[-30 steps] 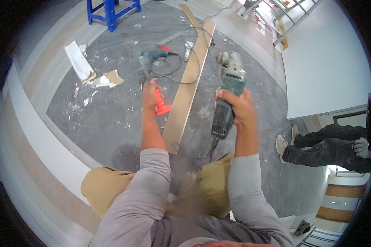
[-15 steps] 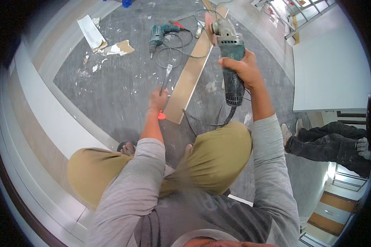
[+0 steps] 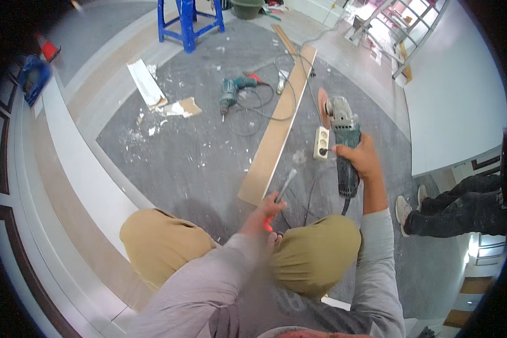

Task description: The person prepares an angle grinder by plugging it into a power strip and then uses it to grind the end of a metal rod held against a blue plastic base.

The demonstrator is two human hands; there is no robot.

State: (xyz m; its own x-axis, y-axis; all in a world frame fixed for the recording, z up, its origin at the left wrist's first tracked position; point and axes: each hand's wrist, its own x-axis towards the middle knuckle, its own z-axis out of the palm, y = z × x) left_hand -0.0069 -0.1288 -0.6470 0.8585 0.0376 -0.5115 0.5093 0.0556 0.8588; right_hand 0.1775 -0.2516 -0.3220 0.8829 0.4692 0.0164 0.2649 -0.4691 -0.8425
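My right hand (image 3: pixel 364 156) is wrapped around the body of an angle grinder (image 3: pixel 346 134), held up with a reddish-brown disc (image 3: pixel 323 107) on its left side. In my left hand (image 3: pixel 269 209) is a chisel (image 3: pixel 288 183), its metal blade pointing up and to the right, its red handle showing below the fist. That hand is beside the near end of a long tan board (image 3: pixel 276 135) with a white edge, lying on the grey floor. Next to the grinder lies a white power strip (image 3: pixel 321 143) with a black plug in it.
Left of the board lies a green corded drill (image 3: pixel 231 94) with its cable looped. White and brown scraps (image 3: pixel 146 84) lie farther left. A blue stool (image 3: pixel 188 25) stands at the back. To the right are another person's legs (image 3: pixel 456 208), a white panel (image 3: pixel 462 90) and a metal ladder (image 3: pixel 400 34).
The view has shifted, bringing the stool and power strip into sight. My left hand with the chisel has moved right, past the board's near end. The grinder is lower in the picture.
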